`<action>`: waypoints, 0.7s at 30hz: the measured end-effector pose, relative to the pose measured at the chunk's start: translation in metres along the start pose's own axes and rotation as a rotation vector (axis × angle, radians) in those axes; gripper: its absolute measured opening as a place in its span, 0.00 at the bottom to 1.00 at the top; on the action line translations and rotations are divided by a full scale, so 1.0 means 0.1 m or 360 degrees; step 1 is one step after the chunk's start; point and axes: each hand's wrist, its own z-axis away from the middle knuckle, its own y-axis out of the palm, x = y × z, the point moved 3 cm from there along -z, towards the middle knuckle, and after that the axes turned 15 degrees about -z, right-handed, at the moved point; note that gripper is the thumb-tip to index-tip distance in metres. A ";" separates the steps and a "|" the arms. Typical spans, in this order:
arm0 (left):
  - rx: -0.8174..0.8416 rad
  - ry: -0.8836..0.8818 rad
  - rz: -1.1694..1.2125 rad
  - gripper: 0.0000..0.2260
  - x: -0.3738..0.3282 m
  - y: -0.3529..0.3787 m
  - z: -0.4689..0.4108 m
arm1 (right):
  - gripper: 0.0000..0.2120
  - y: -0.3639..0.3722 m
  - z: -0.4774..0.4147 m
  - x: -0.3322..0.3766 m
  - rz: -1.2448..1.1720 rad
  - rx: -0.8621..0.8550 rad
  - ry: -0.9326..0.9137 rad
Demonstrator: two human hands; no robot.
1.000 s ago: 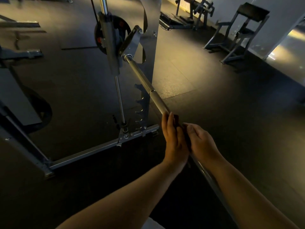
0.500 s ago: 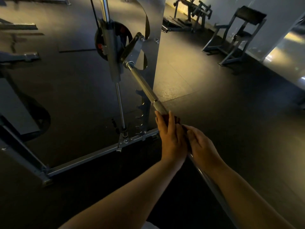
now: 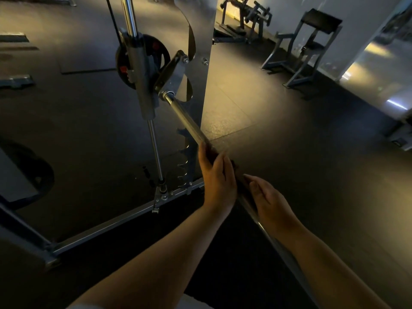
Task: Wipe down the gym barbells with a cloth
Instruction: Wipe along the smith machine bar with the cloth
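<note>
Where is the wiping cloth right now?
In the head view, near the middle, the dark cloth is held on the barbell under the left hand, mostly hidden, just up the bar from the right hand.

Cloth (image 3: 234, 167) mostly under left hand (image 3: 217, 181)

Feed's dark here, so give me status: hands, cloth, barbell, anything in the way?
Left hand grips dark cloth round barbell. Right hand holds barbell nearer the body. Nothing blocks it up to the bracket.
</note>
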 end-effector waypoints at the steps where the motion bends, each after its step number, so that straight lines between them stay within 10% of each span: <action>1: -0.0017 0.0006 -0.0092 0.12 0.02 0.00 -0.09 | 0.14 0.01 -0.02 0.00 0.0027 -0.0003 0.0002; 9: 0.0229 0.0098 -0.0263 0.24 0.09 0.06 0.38 | 0.15 0.06 -0.11 0.02 -0.0104 0.0046 0.0081; 21: 0.0121 0.0328 -0.0438 0.17 0.20 -0.01 -0.01 | 0.12 0.10 -0.12 0.10 0.0080 0.0041 0.0040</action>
